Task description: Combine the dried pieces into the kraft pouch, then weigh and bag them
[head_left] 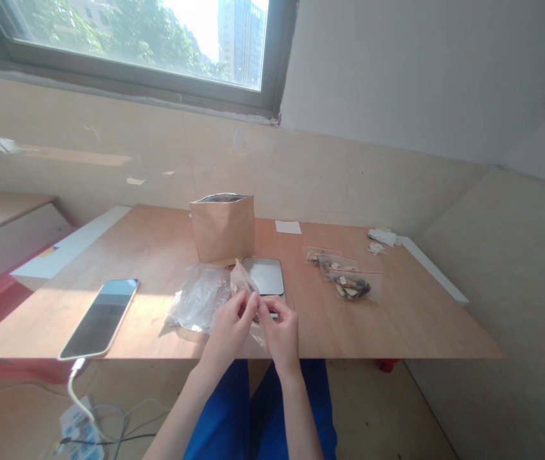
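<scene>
My left hand (232,324) and my right hand (279,332) are both pinched on a small clear plastic bag (242,280) with a few pale pieces in it, held just above the near edge of the wooden table (157,255). Right behind the bag lies a small digital scale (265,276). A pile of empty clear bags (199,299) lies left of my hands. An open brown paper pouch (223,228) stands upright behind the scale.
A phone (101,317) on a white cable lies at the table's left front. Two filled small bags (344,273) lie to the right, with a white paper slip (288,227) and white scraps (381,239) farther back. A window is above the back wall.
</scene>
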`<state>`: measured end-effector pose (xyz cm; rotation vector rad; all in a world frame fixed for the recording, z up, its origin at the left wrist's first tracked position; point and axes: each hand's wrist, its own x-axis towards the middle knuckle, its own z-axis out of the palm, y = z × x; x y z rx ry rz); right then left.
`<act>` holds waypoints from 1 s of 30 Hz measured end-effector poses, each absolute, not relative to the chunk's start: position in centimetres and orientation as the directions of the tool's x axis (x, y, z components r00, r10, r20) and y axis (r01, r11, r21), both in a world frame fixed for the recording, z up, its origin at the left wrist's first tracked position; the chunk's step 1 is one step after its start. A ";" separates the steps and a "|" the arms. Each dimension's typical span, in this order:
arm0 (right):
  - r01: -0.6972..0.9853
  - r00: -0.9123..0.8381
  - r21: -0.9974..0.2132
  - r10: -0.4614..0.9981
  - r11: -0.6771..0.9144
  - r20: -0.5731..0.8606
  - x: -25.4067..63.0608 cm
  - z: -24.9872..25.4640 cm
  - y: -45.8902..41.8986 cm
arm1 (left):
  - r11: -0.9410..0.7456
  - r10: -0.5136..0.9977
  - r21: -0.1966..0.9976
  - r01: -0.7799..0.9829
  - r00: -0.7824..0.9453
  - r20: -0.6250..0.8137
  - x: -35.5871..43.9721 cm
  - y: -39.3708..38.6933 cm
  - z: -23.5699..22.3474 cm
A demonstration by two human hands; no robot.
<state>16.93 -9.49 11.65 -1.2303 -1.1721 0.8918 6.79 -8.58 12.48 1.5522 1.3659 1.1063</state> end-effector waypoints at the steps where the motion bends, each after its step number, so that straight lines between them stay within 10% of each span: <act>1: 0.067 0.198 -0.985 0.966 0.156 0.167 16.9 11.7 -9.5 | -0.128 0.992 0.936 0.329 0.044 0.120 6.8 -8.5 12.5; 16: 0.029 0.118 -0.990 0.983 0.136 0.138 17.3 11.8 -9.5 | -0.203 0.969 0.933 0.298 0.196 0.148 5.8 -8.4 12.0; 24: -0.092 0.567 -0.977 0.817 0.191 0.106 20.6 10.8 -8.7 | -0.101 0.991 0.924 0.370 -0.043 0.126 3.0 -8.6 13.1; 30: -0.172 0.493 -0.942 0.853 0.288 0.171 18.3 12.9 -9.9 | -0.078 0.967 0.981 -0.176 -0.252 0.032 5.4 -8.8 10.9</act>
